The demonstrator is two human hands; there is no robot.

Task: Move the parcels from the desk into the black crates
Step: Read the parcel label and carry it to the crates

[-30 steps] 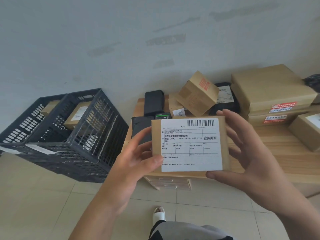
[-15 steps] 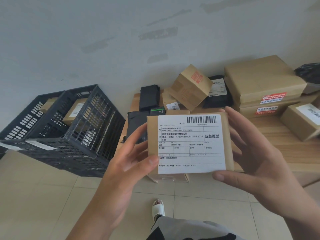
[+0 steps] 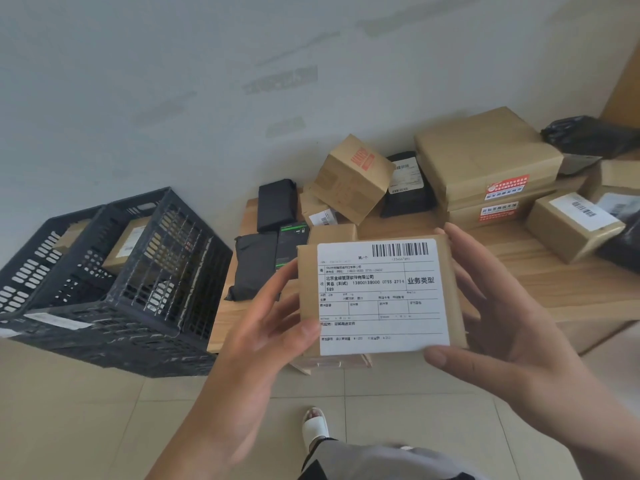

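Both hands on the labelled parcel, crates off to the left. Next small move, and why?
Probably swing the labelled parcel left toward the black crates: left hand and right hand pinch it above the desk edge, label up, and the crates show room.

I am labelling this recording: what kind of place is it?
Probably a small parcel sorting room: cardboard parcels heaped on a wooden desk, black crates on the floor, and a labelled parcel being held.

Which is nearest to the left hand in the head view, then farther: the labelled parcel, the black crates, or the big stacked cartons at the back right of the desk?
1. The labelled parcel: gripped by the left hand at its left edge.
2. The black crates: on the floor to the hand's left.
3. The big stacked cartons: far right, against the wall.
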